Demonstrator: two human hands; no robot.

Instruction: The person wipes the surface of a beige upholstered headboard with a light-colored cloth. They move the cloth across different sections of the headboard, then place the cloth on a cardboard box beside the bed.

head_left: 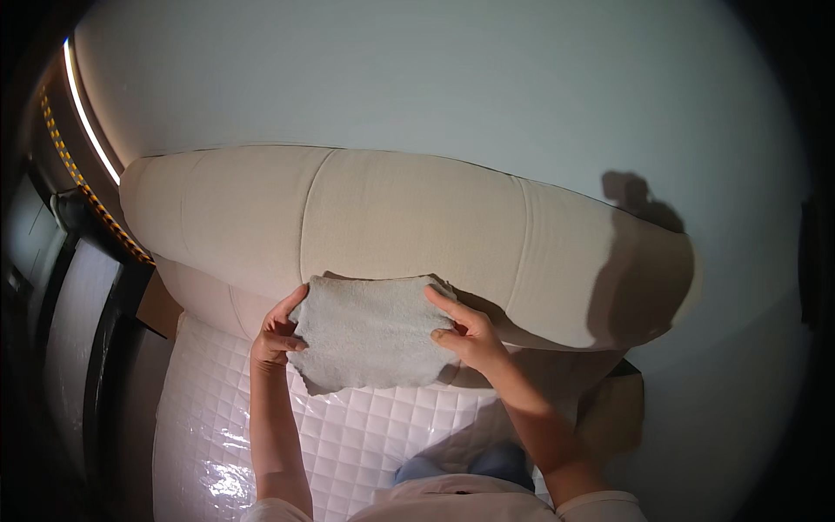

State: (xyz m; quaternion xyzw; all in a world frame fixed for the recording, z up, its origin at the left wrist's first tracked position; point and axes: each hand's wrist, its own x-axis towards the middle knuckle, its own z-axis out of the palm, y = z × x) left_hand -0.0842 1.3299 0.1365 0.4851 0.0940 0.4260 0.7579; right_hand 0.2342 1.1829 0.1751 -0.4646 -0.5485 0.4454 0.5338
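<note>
A light grey cloth (pixel 370 331) with a slightly fuzzy surface and uneven edges is stretched out flat in front of me. My left hand (pixel 280 329) pinches its left edge between thumb and fingers. On the opposite side, my right hand (pixel 463 331) grips the right edge, the thumb lying on the near face. Behind the cloth rises a beige padded headboard (pixel 409 213) with vertical seams. The cloth hides part of its lower edge, and I cannot tell whether the two touch.
Below the cloth lies a white quilted mattress (pixel 348 435) under shiny clear plastic. A pale wall (pixel 452 78) stands behind the headboard. Cardboard (pixel 613 404) shows at the right. Left of the bed are a yellow-and-black striped strip (pixel 83 178) and a plastic-wrapped panel (pixel 83 322).
</note>
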